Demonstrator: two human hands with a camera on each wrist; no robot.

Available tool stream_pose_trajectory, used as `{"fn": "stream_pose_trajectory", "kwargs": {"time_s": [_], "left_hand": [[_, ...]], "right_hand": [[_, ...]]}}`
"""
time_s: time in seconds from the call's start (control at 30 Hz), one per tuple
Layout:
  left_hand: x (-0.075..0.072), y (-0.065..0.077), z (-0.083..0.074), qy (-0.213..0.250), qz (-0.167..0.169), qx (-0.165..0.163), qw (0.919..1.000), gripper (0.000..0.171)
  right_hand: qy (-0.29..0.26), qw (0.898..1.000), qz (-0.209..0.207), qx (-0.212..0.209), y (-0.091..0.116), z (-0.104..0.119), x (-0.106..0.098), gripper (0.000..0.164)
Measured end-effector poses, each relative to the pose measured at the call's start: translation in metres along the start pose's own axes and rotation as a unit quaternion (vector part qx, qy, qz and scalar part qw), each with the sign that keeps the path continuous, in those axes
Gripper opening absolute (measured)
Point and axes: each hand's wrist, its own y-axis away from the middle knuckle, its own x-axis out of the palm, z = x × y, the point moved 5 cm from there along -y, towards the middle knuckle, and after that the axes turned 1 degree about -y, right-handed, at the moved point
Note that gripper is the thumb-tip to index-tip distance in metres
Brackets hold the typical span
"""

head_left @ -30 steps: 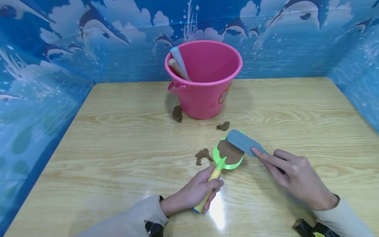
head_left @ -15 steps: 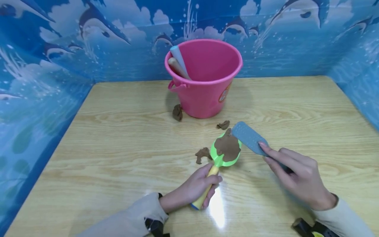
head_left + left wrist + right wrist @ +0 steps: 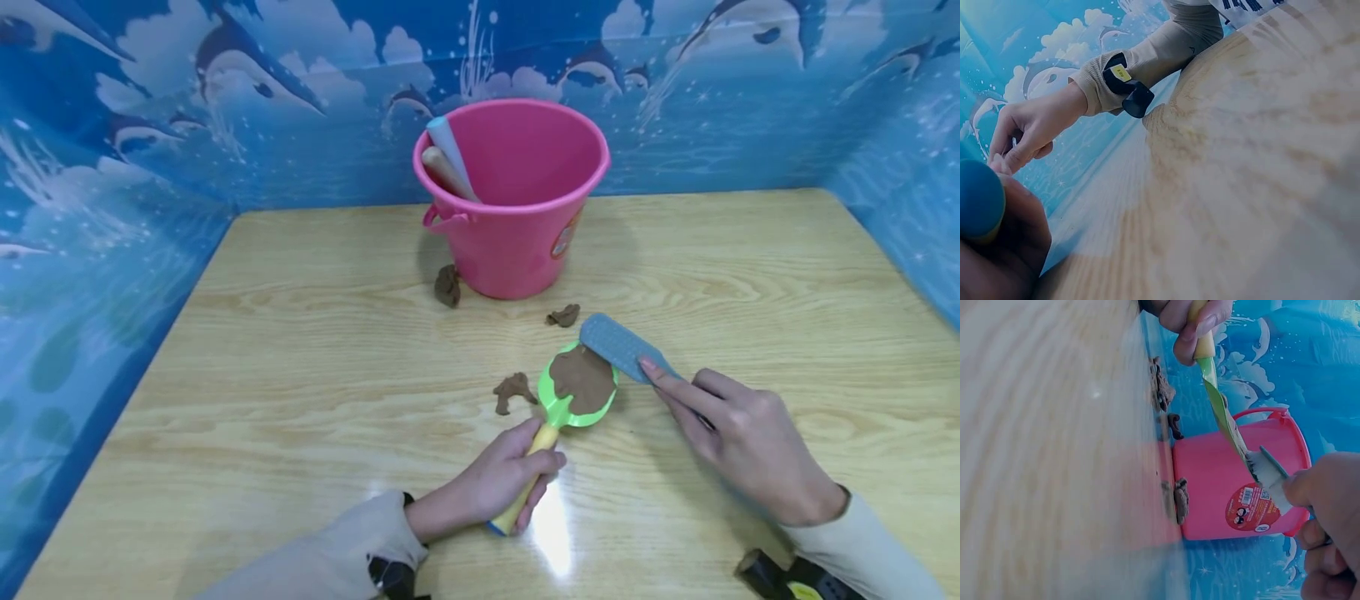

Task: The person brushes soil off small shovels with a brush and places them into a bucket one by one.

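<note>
My left hand (image 3: pixel 498 475) grips the yellow handle of a toy shovel with a green scoop (image 3: pixel 557 412). Brown clay (image 3: pixel 582 382) fills much of the scoop. In my right hand (image 3: pixel 750 446) is a blue brush (image 3: pixel 618 343), pinched between thumb and fingers near its head. The brush head overlaps the far right edge of the scoop. From the right wrist view, its white bristles (image 3: pixel 1269 478) meet the scoop's tip, and the shovel is held above the table. The handle's blue end (image 3: pixel 979 199) shows in the left wrist view.
A pink bucket (image 3: pixel 506 258) stands at the back, with a light blue handle (image 3: pixel 450 154) and a beige one (image 3: pixel 448 173) leaning inside. Loose clay lumps lie beside the bucket (image 3: pixel 447 287), in front of it (image 3: pixel 563 316) and left of the scoop (image 3: pixel 513 392).
The brush lifted off to the right, then came back over the scoop's far edge. The clay peak at that edge half a second ago no longer shows. The shovel turned slightly.
</note>
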Motion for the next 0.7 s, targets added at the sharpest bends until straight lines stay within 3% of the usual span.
{"fn": "stream_pose_trajectory", "kwargs": {"time_s": [0.13,0.33,0.5,0.6,0.7], "left_hand": [[0.0,0.0,0.001,0.009,0.001,-0.002,1.0,0.014],[-0.001,-0.002,0.001,0.028,0.014,-0.002,0.9995,0.013],[-0.002,-0.002,0.001,0.036,0.013,-0.004,0.9993,0.012],[-0.002,-0.002,0.001,0.035,0.006,-0.002,0.9994,0.012],[-0.002,-0.002,0.001,0.031,-0.001,0.001,0.9995,0.012]], "right_hand": [[0.002,1.0,-0.011,0.003,-0.001,-0.002,-0.003,0.045],[-0.073,0.997,-0.033,0.012,0.001,-0.002,-0.003,0.042],[-0.145,0.989,0.028,-0.011,0.005,0.008,0.009,0.04],[-0.136,0.989,0.05,-0.015,0.006,0.012,0.012,0.04],[-0.093,0.995,0.036,-0.02,0.005,0.012,0.011,0.04]]}}
